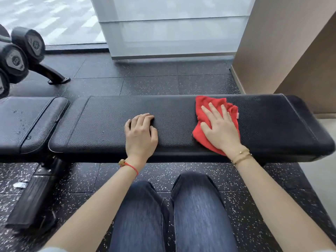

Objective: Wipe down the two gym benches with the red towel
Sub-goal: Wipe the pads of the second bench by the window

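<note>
Red towel [203,106] lies crumpled under our right hand [221,127], fingers straight and spread, pressing it flat on the bench pad [109,115]. Further left along the pad, our left hand [141,133] rests with knuckles curled, holding nothing.

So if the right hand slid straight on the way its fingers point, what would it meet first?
The right hand lies flat on the red towel, fingers pointing at the far edge of the bench pad. It would probably cross more towel, a little bare pad, then that edge; beyond is only floor.
</note>
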Demonstrator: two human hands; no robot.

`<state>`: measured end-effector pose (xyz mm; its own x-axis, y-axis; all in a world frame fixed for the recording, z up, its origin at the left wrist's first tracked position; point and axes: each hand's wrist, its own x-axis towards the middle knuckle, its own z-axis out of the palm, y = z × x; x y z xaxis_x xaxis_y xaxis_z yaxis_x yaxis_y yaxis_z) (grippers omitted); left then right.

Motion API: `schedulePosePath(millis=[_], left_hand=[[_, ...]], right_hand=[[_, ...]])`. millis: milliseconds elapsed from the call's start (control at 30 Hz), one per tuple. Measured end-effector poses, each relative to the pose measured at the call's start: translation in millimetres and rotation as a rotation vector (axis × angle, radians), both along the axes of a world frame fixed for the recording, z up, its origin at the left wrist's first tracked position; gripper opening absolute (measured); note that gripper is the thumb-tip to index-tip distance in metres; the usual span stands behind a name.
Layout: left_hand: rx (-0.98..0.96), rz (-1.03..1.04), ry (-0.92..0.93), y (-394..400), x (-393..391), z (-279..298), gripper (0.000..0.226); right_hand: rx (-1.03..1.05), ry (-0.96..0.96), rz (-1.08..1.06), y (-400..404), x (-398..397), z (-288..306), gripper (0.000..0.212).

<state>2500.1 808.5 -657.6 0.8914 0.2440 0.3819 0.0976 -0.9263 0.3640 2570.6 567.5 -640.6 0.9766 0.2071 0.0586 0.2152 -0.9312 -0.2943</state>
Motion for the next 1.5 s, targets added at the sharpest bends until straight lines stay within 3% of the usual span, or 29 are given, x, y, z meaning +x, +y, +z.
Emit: schedulePosePath(millis=[100, 167, 300, 400, 567, 800, 1033, 1167, 1267, 1367, 1500], left_hand=[[-0.002, 0.012, -0.013, -3, 0, 2, 0.035], [0.002, 0.014, -0.016, -3, -1, 2, 0.035], [-0.006, 0.021, -0.001, -6, -1, 3, 0.033], [-0.014, 0.019, 0.009, -3, 0, 4, 0.031], [-0.119, 0.065, 0.054, -17, 10, 10, 0.04], [0.043, 0.094, 0.059, -33, 17, 2, 0.036], [0.035, 0.07, 0.046, -34, 16, 2, 0.036], [0.018, 0.057, 0.034, -33, 16, 2, 0.036], [0.022, 0.047, 0.031, -32, 15, 2, 0.036], [0.029, 0.049, 0.028, -33, 15, 1, 0.038], [0.048, 0.056, 0.026, -36, 13, 3, 0.042]], right_hand=[[-0.017, 0.053, -0.064, 18, 29, 8, 0.06], [-0.022, 0.067, 0.012, 41, 33, 12, 0.06], [-0.026, 0.029, 0.197, 56, -1, 10, 0.061], [0.004, -0.026, 0.217, 36, -29, 6, 0.062], [0.031, -0.057, 0.131, -29, -35, 1, 0.058], [-0.026, 0.053, -0.165, -64, 49, 6, 0.057], [-0.03, 0.03, 0.122, 1, 33, 6, 0.059], [-0.018, -0.028, 0.278, -8, -7, 1, 0.061], [-0.009, -0.057, 0.214, -47, -16, -2, 0.061], [-0.003, -0.029, 0.018, -79, 9, -1, 0.056], [-0.014, 0.04, -0.12, -66, 40, 5, 0.057]])
